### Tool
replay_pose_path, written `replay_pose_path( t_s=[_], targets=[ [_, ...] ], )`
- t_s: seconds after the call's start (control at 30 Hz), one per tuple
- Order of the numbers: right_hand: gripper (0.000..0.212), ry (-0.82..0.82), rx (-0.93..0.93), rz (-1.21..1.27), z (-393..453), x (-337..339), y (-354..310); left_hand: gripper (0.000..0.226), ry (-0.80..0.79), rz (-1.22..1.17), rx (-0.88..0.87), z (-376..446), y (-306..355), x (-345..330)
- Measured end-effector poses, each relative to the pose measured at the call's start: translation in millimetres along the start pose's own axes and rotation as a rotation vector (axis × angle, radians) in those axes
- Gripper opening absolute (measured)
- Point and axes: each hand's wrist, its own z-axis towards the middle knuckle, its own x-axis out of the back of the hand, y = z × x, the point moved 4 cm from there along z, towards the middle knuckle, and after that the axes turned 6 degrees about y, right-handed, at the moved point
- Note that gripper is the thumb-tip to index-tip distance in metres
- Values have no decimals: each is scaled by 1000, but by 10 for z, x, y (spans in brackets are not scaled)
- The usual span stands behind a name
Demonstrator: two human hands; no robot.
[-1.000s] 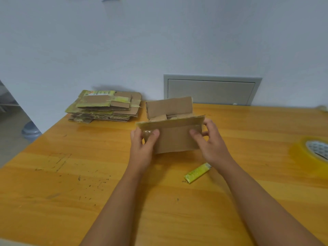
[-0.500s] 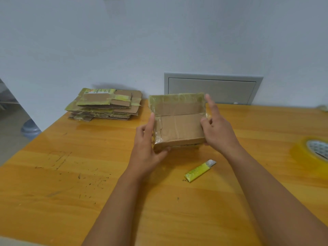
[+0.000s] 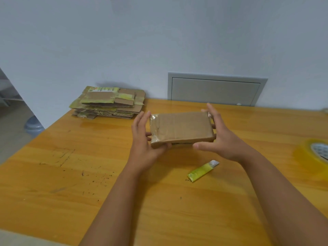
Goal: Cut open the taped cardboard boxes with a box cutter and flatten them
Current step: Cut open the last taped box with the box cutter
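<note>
- Cardboard box point(image 3: 181, 129), brown and taped along its left end, was held flat-side up between both hands, near the middle of the table point(image 3: 53, 174) and somewhat toward its far edge.
- Left hand point(image 3: 143, 139) was at the box's left end, fingers straight and pointing up beside it, with the thumb side tucked under the near left corner.
- Right hand point(image 3: 218, 137) cupped the right end: fingers rose along the far right corner, thumb stretched out leftward just under the near edge. So it was a wide, loose hold from both sides rather than a tight clench.
- Whether the box touched the table underneath, I could not tell.
- Box cutter point(image 3: 203, 170), yellow-green with a silvery tip, lay on the table just nearer than the right hand, untouched by either hand.
- Stack of flattened boxes point(image 3: 108, 103) sat at the far left corner, against the wall.
- Tape roll point(image 3: 314, 153), yellowish, sat at the right edge, well apart from the hands.
- Grey wall panel point(image 3: 215, 90) stood behind the far edge.
</note>
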Motion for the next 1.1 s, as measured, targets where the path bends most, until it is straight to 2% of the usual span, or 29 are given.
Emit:
replay_pose_path(
  t_s=[0.1, 0.17, 0.3, 0.37, 0.43, 0.53, 0.6, 0.67, 0.8, 0.87, 1.0, 1.1],
  targets=[
    [118, 109, 29, 85, 121, 90, -115, 102, 2, -269, 155, 4, 24, 30],
    [111, 161, 5, 142, 210, 69, -184, 94, 62, -386, 238, 8, 6, 49],
    [101, 118, -158, 224, 361, -182, -70, 61, 156, -471, 444, 49, -156, 61],
    [93, 106, -261, 230, 427, -310, 42, 50, 173, -439, 571, 55, -263, 35],
    [86, 148, -353, 234, 501, -381, 136, 45, 164, -378, 608, 39, -306, 8],
    [85, 233, -442, 137, 629, -405, 227, 54, 156, -357, 513, 33, -282, 0],
    [78, 285, -457, 41, 687, -384, 228, 52, 140, -269, 421, 22, -284, -15],
    [63, 306, -429, -30, 683, -344, 205, 43, 138, -215, 386, 12, -314, -36],
    [22, 309, -222, -229, 398, -233, 135, 28, 164, -23, 323, 26, -356, -54],
    [17, 234, -154, -390, 176, -199, 126, 24, 172, 102, 281, 16, -319, -87],
    [29, -155, -70, -616, -255, -296, 144, 22, 262, 446, 22, -10, -72, -97],
    [44, -307, -87, -679, -485, -412, 146, 43, 155, 626, -135, -8, 62, -192]
  ],
)
